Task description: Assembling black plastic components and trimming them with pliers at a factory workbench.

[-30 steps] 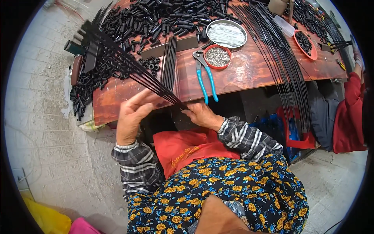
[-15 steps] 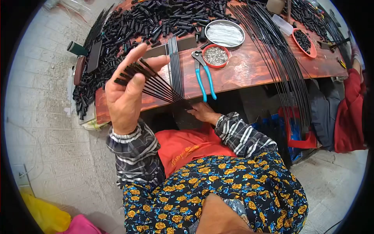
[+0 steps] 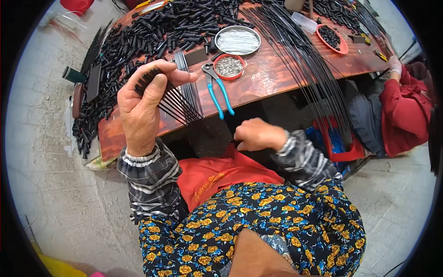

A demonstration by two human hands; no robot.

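Right hand (image 3: 256,135) is curling loosely below the table edge, and whether it is gripping anything I cannot tell. Left hand (image 3: 146,104) is pinching a fan of thin black rods (image 3: 177,98) above the wooden table (image 3: 272,78). Beyond are lying blue-handled pliers (image 3: 217,87), then black tubes (image 3: 152,32).

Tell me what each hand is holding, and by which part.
Left hand grips a fan of thin black rods near their upper ends. Right hand hangs below the table edge; no hold visible.
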